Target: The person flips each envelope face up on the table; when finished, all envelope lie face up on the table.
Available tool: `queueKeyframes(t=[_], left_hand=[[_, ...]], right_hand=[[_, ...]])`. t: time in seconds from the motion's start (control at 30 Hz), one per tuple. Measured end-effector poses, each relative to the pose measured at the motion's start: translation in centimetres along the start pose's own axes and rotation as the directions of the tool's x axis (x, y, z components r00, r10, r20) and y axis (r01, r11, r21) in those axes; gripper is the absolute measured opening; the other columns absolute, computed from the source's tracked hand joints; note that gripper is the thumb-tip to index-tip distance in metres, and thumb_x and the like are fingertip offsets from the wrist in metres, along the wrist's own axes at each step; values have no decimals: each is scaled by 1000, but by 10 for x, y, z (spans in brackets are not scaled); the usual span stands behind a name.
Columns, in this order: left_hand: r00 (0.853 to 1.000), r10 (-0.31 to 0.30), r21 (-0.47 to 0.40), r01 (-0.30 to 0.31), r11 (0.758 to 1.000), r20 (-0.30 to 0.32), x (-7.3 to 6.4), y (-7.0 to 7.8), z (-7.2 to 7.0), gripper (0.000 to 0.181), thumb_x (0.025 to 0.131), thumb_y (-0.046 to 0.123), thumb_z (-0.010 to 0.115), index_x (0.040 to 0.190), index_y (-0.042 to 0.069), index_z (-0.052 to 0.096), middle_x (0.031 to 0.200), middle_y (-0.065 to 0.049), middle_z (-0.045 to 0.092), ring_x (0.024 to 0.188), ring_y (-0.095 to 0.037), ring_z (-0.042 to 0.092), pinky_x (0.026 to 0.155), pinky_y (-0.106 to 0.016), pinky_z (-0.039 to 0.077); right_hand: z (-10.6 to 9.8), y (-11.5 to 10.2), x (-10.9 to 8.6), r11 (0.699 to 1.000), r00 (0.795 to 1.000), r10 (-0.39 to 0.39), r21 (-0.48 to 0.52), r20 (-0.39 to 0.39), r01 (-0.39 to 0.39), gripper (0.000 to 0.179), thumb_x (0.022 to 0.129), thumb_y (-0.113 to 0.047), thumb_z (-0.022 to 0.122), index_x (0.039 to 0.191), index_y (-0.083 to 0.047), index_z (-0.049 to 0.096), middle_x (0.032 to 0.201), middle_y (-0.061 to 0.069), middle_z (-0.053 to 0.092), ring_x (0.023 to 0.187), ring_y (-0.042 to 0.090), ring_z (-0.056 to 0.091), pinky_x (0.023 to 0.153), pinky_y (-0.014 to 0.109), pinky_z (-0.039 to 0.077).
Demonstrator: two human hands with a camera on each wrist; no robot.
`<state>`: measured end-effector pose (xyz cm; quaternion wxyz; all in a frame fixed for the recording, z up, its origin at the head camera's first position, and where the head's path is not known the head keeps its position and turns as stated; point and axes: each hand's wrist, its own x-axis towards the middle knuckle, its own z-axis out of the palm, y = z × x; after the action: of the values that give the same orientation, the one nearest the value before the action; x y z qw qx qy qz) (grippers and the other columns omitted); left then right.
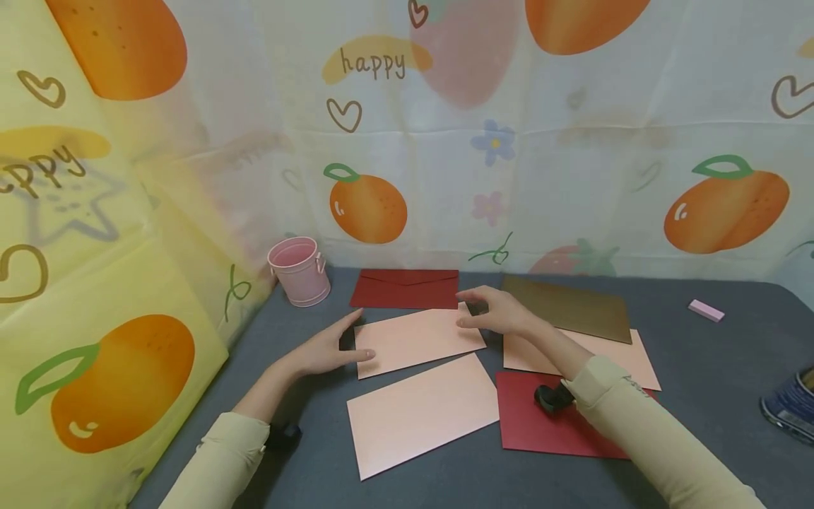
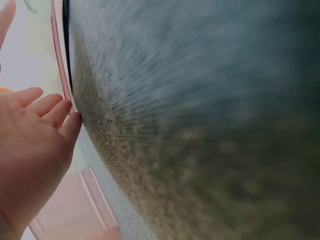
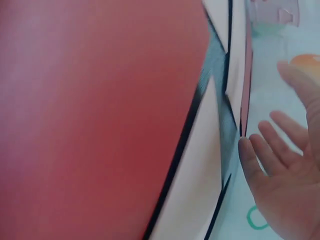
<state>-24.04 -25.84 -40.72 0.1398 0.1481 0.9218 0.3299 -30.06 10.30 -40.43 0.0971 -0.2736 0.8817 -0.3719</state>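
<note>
A pale pink envelope lies on the dark table between both hands. My left hand is at its left end, thumb and fingers spread; in the left wrist view the hand has loosely extended fingers. By the envelope's right end is my right hand, fingers slightly bent and apart from the thumb. The right wrist view shows that hand with nothing in its grasp. Whether either hand touches the envelope is unclear. A dark red envelope with a pointed flap lies behind, and another pale pink one in front.
Right of centre, a brown envelope overlaps a pale pink envelope. A red envelope lies under the right forearm. A pink bucket stands back left. A small pink block and a dark blue container are at right.
</note>
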Motion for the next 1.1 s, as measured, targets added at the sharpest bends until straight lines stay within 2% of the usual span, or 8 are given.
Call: queueKeyframes(t=[0.1, 0.2, 0.33, 0.47, 0.7, 0.9, 1.1], left_hand=[[999, 24, 33, -25, 999, 24, -5, 2, 4, 109, 78, 55, 75, 157, 9, 14, 160, -12, 20, 146, -32, 19, 113, -58, 20], [997, 69, 63, -71, 995, 36, -8, 1, 7, 113, 76, 53, 78, 156, 6, 13, 160, -14, 18, 146, -33, 18, 113, -56, 20], [991, 125, 105, -130, 986, 49, -8, -1, 7, 116, 75, 52, 80, 155, 0, 12, 160, -18, 15, 146, -34, 15, 114, -55, 18], [985, 156, 147, -165, 975, 73, -8, -3, 9, 116, 76, 52, 79, 155, -1, 12, 160, -21, 11, 147, -35, 10, 115, -55, 15], [988, 134, 180, -146, 973, 80, -7, -4, 11, 114, 76, 54, 78, 155, 1, 15, 161, -20, 11, 148, -35, 8, 115, -55, 15], [992, 115, 214, -125, 969, 61, -6, -2, 12, 111, 75, 57, 77, 154, 3, 22, 160, -17, 18, 147, -34, 13, 115, -54, 18], [991, 122, 291, -130, 948, 46, -7, 0, 12, 104, 76, 60, 74, 151, 2, 32, 157, -16, 26, 145, -32, 21, 113, -51, 25]], right_hand=[[-3, 1, -5, 997, 994, -60, -38, 91, 64, 70, 87, -34, 74, 144, -4, 46, 146, 18, 42, 133, 36, 40, 103, 54, 39], [-5, 3, -8, 992, 981, -85, -75, 175, 100, 78, 86, -36, 74, 148, -3, 39, 152, 21, 33, 140, 40, 29, 107, 59, 30], [-7, 6, -10, 991, 961, -82, -80, 263, 106, 89, 86, -37, 75, 153, -3, 27, 158, 23, 18, 146, 39, 12, 112, 59, 20], [-8, 8, -10, 990, 946, -74, -93, 316, 108, 95, 86, -38, 75, 155, -3, 19, 160, 22, 11, 147, 38, 6, 113, 60, 17], [-7, 9, -11, 984, 940, -56, -139, 337, 109, 94, 87, -39, 73, 155, -3, 18, 160, 22, 10, 146, 39, 9, 113, 58, 18], [-6, 12, -13, 982, 947, -47, -159, 319, 103, 93, 88, -41, 72, 155, -4, 20, 160, 21, 14, 145, 40, 13, 112, 57, 21], [-5, 16, -14, 979, 950, -53, -170, 309, 110, 92, 87, -44, 71, 155, -5, 23, 159, 20, 16, 145, 40, 16, 112, 58, 23]])
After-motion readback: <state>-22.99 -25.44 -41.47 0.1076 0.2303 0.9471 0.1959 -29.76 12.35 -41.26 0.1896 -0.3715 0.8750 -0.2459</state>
